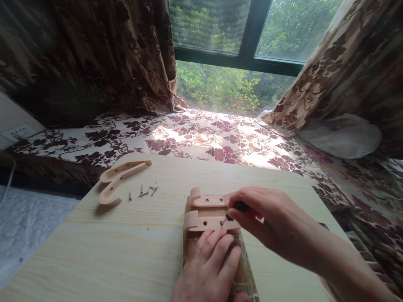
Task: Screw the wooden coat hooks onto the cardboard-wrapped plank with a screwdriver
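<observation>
My right hand [261,214] is closed round a dark-handled screwdriver [241,206], its tip at the right hole of the nearer wooden hook [212,223]. That hook's left hole looks dark. My left hand [209,266] lies with fingers spread on a long block wrapped in clear plastic or tape [245,266], its fingertips against the hook's near edge. Just beyond, a second wooden hook [214,201] lies across the block, with a screw in each of its two visible holes. The right ends of both hooks are partly hidden by my right hand.
Two loose wooden hooks [110,195] lie at the back left of the pale wooden table [126,251]. Several screws [143,194] are scattered beside them. Behind the table is a flowered cloth ledge [195,134] below a window, with a white plastic bag [343,136] at right.
</observation>
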`<state>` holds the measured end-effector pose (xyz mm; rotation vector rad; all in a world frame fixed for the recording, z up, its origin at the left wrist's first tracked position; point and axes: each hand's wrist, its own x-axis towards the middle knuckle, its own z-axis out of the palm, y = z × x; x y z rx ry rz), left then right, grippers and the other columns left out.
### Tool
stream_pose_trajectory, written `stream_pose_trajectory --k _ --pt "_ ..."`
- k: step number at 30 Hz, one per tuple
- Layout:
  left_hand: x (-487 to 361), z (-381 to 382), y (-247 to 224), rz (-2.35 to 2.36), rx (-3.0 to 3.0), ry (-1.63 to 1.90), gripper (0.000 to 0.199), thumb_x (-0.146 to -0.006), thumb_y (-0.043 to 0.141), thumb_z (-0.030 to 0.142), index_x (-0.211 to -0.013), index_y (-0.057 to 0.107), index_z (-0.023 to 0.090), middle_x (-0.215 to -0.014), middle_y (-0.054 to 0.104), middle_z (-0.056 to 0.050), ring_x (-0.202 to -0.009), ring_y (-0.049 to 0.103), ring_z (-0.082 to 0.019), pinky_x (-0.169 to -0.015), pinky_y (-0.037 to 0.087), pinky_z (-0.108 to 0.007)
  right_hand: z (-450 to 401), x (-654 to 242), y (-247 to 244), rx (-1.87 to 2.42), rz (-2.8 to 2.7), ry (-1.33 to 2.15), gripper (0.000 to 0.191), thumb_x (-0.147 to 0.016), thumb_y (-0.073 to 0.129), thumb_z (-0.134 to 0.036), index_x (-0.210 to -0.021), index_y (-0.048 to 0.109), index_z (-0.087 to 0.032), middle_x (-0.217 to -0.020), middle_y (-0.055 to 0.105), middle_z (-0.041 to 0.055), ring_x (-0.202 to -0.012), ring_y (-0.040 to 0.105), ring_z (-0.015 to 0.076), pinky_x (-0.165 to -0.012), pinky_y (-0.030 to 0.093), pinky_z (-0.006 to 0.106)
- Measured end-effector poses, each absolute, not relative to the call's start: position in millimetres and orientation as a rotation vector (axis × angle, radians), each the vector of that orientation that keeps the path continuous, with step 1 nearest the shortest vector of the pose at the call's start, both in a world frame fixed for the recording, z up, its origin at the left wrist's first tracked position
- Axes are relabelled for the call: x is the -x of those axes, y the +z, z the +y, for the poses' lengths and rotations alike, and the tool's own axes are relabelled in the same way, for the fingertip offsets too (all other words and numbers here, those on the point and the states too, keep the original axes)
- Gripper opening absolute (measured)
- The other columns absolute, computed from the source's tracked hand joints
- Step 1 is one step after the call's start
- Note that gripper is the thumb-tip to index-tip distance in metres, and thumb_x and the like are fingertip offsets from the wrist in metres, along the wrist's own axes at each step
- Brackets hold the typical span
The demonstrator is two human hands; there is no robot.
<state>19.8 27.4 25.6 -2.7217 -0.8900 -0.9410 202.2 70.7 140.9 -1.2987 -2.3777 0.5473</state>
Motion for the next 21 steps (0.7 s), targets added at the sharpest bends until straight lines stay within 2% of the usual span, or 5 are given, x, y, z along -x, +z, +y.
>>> stream_pose_trajectory --k 5,8,11,17,21 --pt "-19.4 27.5 24.6 -0.886 2.726 -0.95 0.048 -0.09 0.046 0.056 -0.113 0.061 0.017 -0.117 0.062 -0.006 -0.118 0.049 -0.024 -0.105 0.037 -0.037 74.8 -202.0 139.5 1.387 -2.366 0.458 0.02 -0.094 0.047 -0.036 -0.089 0.059 -0.021 -0.067 0.059 -0.002 -0.057 0.047 0.0111 -0.053 0.033 0.024" --pt "-19.1 27.6 23.5 -0.89 2.732 -0.941 0.049 -0.089 0.047 0.056 -0.113 0.061 0.017 -0.118 0.062 -0.006 -0.118 0.049 -0.024 -0.105 0.037 -0.038 75.4 -204.0 145.4 1.318 -2.447 0.408 0.009 -0.09 0.054 -0.025 -0.095 0.059 -0.022 -0.077 0.062 -0.0016 -0.063 0.051 0.0112 -0.057 0.034 0.023" --pt "-19.7 28.0 23.0 -0.89 2.746 -0.925 0.049 -0.089 0.047 0.056 -0.115 0.06 0.016 -0.119 0.062 -0.007 -0.119 0.049 -0.025 -0.104 0.038 -0.038 74.8 -203.8 149.2 1.267 -2.489 0.47 0.008 -0.089 0.052 -0.017 -0.091 0.058 -0.022 -0.08 0.062 -0.0015 -0.067 0.052 0.0109 -0.061 0.036 0.023" --pt "-21.1 28.7 24.9 -0.892 2.762 -0.913 0.048 -0.087 0.051 0.054 -0.116 0.06 0.016 -0.118 0.062 -0.008 -0.118 0.05 -0.025 -0.102 0.041 -0.039 78.8 -200.9 143.7 1.435 -2.394 0.414 0.026 -0.095 0.042 -0.038 -0.085 0.058 -0.02 -0.061 0.056 -0.0025 -0.052 0.044 0.0111 -0.05 0.03 0.025" --pt "-20.1 26.5 26.7 -0.902 2.758 -0.915 0.047 -0.087 0.051 0.052 -0.115 0.06 0.016 -0.118 0.062 -0.007 -0.118 0.05 -0.025 -0.102 0.041 -0.039 78.7 -202.6 148.9 1.397 -2.467 0.38 0.017 -0.092 0.05 -0.036 -0.091 0.059 -0.022 -0.067 0.059 -0.0037 -0.057 0.048 0.011 -0.053 0.032 0.024"
